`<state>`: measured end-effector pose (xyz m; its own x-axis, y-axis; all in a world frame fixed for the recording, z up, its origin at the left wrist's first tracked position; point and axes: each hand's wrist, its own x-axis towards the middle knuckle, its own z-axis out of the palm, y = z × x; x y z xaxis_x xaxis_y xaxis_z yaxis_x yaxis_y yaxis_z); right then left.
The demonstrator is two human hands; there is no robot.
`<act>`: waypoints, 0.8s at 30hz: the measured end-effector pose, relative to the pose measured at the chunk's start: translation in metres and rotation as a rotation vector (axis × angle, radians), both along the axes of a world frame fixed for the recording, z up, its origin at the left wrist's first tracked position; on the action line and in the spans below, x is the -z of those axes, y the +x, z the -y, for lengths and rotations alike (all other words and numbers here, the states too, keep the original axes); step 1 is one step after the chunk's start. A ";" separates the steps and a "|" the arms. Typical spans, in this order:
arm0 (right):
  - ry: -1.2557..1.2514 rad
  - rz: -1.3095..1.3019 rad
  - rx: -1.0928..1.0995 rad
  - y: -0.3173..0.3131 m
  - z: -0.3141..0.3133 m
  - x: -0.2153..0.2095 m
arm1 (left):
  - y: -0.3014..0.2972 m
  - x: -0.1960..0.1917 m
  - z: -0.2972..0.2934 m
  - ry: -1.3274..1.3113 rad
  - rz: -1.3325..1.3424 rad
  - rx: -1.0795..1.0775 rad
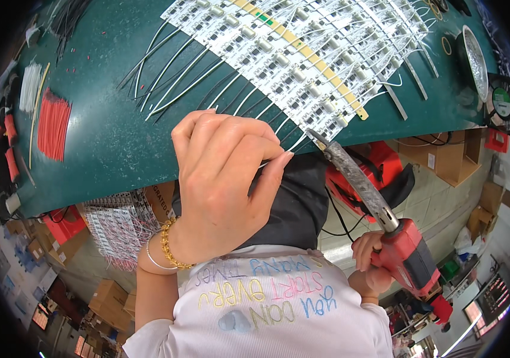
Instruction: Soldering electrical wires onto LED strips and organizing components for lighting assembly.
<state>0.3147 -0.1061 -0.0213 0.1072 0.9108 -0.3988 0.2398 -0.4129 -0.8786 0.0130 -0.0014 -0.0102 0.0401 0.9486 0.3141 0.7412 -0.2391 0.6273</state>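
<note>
Left hand (222,179) is up front, fingers curled in and thumb pressed to fingertip, pinching a thin white wire (293,143) right at the near edge of the green mat (111,137). That wire runs off the closest of the white circuit board strips (290,65), which lie side by side in a slanted row across the mat, with a yellow tape strip (302,53) laid across them. Right hand (371,262) is low on the right, fingers wrapped tight around the red handle of a soldering iron (380,221); the grey barrel angles up and left, and its tip sits just beside the pinched wire at the mat's edge, whether touching I cannot tell. More black and white wires (171,71) fan out from the boards toward the left. Further left on the mat, a bundle of red wires (54,125) and a smaller bundle of white ones (30,86) lie near each other. Far right, a roll of solder (474,59) rests on the mat. Below the table edge, another batch of board strips (120,224) is stacked beside cardboard boxes (108,298).
</note>
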 end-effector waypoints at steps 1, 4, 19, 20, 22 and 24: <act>0.023 -0.069 -0.019 0.004 0.000 0.003 | 0.000 0.000 0.000 -0.001 -0.002 -0.001; 0.102 -0.245 -0.071 0.009 0.000 0.006 | 0.001 0.000 0.000 0.001 0.000 0.001; 0.248 -0.491 -0.175 0.007 -0.006 0.008 | 0.017 -0.006 0.007 -0.005 0.015 -0.031; 0.252 -0.502 -0.176 0.006 -0.005 0.009 | 0.019 -0.004 0.007 -0.001 0.007 -0.035; 0.257 -0.528 -0.175 0.007 -0.004 0.008 | 0.021 0.000 0.007 0.005 -0.009 -0.043; 0.246 -0.527 -0.173 0.007 -0.003 0.009 | 0.021 0.002 0.007 0.008 -0.008 -0.047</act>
<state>0.3212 -0.1026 -0.0303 -0.2058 0.9695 -0.1333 -0.2083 -0.1764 -0.9620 0.0338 -0.0088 -0.0121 -0.0016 0.9469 0.3217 0.7563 -0.2093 0.6199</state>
